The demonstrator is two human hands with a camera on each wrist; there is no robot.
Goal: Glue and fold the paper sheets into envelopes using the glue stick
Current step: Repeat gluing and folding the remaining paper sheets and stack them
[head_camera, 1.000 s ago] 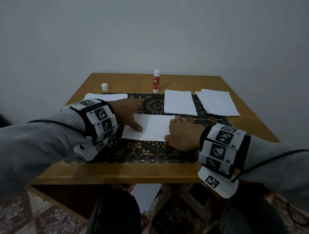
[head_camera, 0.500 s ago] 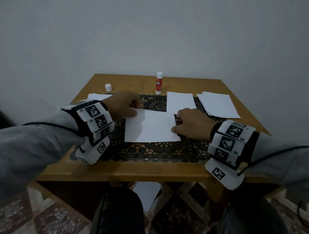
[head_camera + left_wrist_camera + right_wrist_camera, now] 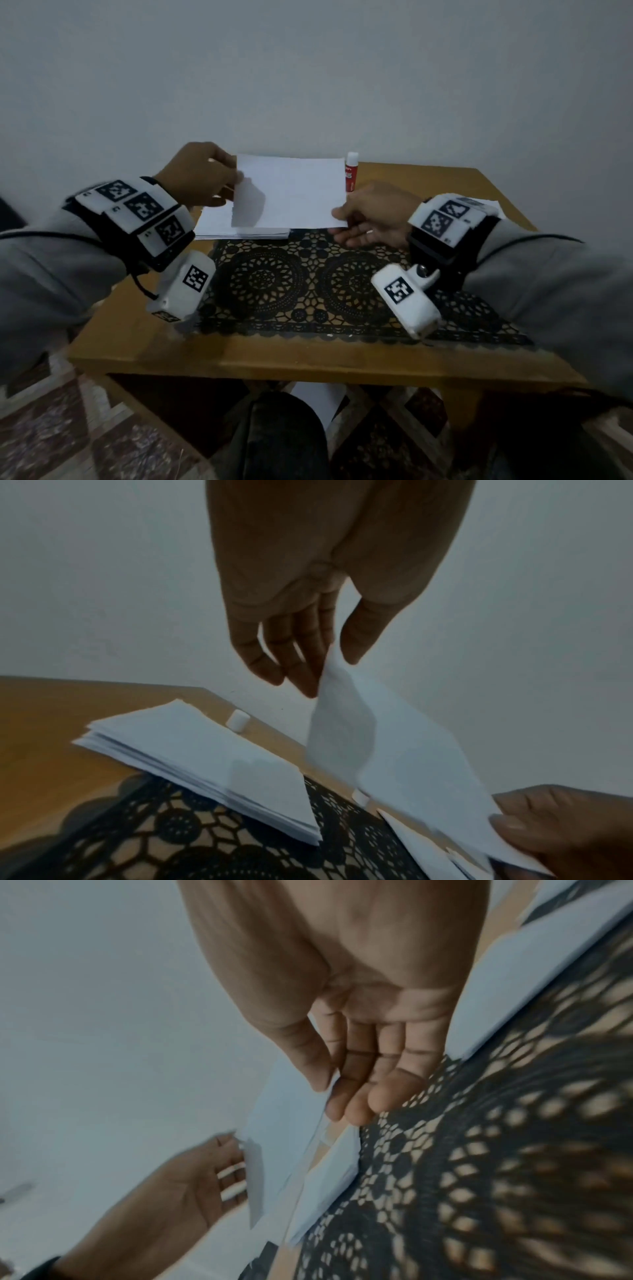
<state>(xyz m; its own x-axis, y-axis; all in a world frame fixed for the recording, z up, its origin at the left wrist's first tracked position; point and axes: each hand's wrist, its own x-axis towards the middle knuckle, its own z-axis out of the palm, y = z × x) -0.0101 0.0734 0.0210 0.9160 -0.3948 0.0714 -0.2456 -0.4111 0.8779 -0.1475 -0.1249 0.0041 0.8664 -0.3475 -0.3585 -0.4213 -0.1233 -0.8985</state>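
Note:
A white folded paper sheet [image 3: 291,192] is held up in the air above the back of the table. My left hand [image 3: 235,181] pinches its left edge between thumb and fingers, seen close in the left wrist view [image 3: 330,666]. My right hand [image 3: 340,218] pinches its lower right corner, thumb on top and fingers beneath [image 3: 329,1093]. The red glue stick [image 3: 351,173] stands upright behind the sheet's right edge. Its small white cap [image 3: 237,721] sits on the wood near the wall.
A stack of white papers [image 3: 219,224] lies at the back left, under the raised sheet. A black lace mat [image 3: 308,284] covers the middle of the wooden table [image 3: 274,356]. More sheets [image 3: 488,205] lie behind my right wrist. One paper [image 3: 318,401] lies on the floor.
The sheet lay flat on the mat under both hands; now both hands have lifted it off the mat and carried it up and toward the back left.

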